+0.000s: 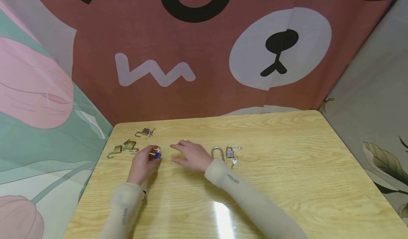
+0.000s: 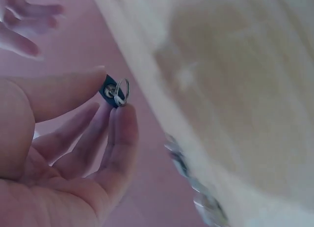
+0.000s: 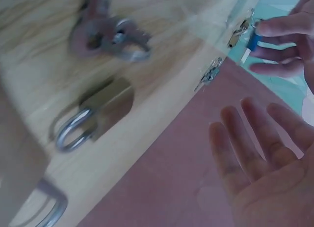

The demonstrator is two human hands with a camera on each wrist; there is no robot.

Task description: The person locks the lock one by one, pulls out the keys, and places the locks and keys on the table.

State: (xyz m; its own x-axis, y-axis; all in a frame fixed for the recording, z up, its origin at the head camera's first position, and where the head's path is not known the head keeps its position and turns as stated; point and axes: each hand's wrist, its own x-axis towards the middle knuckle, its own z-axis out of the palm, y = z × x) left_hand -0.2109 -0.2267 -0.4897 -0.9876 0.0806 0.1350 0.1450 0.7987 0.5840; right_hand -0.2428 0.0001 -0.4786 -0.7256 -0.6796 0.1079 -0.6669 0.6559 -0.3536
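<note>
My left hand (image 1: pixel 141 166) pinches a small blue padlock (image 1: pixel 157 155) between thumb and fingers, above the left part of the table. In the left wrist view the padlock's keyhole end (image 2: pixel 109 91) faces the camera, and a metal ring (image 2: pixel 128 92) hangs at it. My right hand (image 1: pixel 192 156) is over the table to the right of the blue padlock, apart from it. Its fingers are spread and hold nothing; the right wrist view shows the palm (image 3: pixel 274 187) bare. Near the right wrist are a closed padlock (image 1: pixel 230 154) and a large shackle (image 1: pixel 218 149), its body hidden by the sleeve.
At the table's left end lie a brown padlock (image 1: pixel 145 131) and two brass padlocks, one at the edge (image 1: pixel 118 149) and one beside it (image 1: pixel 131 145), shackles open, with keys. Loose keys (image 1: pixel 234 161) lie by the closed padlock. A patterned cloth (image 1: pixel 204 100) hangs behind the table.
</note>
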